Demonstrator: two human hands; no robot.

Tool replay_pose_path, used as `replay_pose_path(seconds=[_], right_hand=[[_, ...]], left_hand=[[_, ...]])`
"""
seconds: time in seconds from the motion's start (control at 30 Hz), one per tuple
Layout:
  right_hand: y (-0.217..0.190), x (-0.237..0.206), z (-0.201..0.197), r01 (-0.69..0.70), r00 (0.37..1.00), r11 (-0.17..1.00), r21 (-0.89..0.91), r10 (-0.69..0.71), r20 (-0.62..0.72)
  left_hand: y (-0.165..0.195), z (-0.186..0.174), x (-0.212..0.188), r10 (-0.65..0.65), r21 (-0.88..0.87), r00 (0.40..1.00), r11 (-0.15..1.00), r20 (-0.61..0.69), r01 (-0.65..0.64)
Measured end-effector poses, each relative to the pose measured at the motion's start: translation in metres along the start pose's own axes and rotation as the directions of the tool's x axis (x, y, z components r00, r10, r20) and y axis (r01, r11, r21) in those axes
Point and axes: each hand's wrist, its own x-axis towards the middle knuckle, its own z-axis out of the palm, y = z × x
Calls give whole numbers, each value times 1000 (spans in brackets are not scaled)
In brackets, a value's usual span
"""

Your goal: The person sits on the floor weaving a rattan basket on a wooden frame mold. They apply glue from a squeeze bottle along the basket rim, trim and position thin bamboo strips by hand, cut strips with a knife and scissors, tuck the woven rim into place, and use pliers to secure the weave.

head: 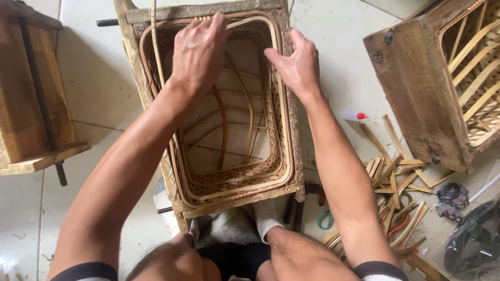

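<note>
The person sits over a woven basket [229, 171] that sits snug inside a wooden frame [203, 13]. Both hands are at the far end of it.

The left hand [199, 52] lies flat on the far rim, fingers spread a bit and bent down over the edge. It presses on the rim strip; it doesn't seem to squeeze anything, but the fingertips are hidden, so can't tell for sure. A long thin cane strip [154, 41] stands up just left of this hand, touching the rim.

The right hand [298, 65] is on the far right corner, fingers together & flat along the frame top, thumb poking in toward the basket wall. Open, not clamped on anything.

Step in hand, prob.: seating the rim band of the basket tight vs. the frame. The next move likely calls for firm, even pushing along the rim, w/ the loose strip kept from springing out.

Edges: the frame top is rough and chipped right under both hands. The basket mouth between the hands is open and deep, w/ bent ribs inside.

Room: bare tile floor [99, 88] left of the left hand. Right of the right hand there's a small glue bottle [354, 115], then a pile of cut strips [396, 182] and another wooden frame [416, 88], so that side is tighter. Scissors [325, 219] lie near the person's foot.
</note>
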Motion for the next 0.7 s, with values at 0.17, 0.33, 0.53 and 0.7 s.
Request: replay_pose_path(seconds=[0.17, 0.33, 0.53, 0.7], right_hand=[[9, -7, -2, -82, 997, 997, 6, 82, 10], [-4, -2, 6, 44, 998, 999, 1, -44, -50], [-8, 31, 17, -73, 995, 972, -223, 56, -79], [-12, 37, 15, -210, 975, 977, 27, 208, 77]], left_hand=[[-6, -40, -11, -175, 53, 878, 984, 446, 169], [-12, -16, 56, 144, 270, 982, 947, 121, -172], [-31, 42, 56, 34, 117, 973, 991, 227, -62], [-25, 29, 61, -37, 103, 960, 995, 277, 9]])
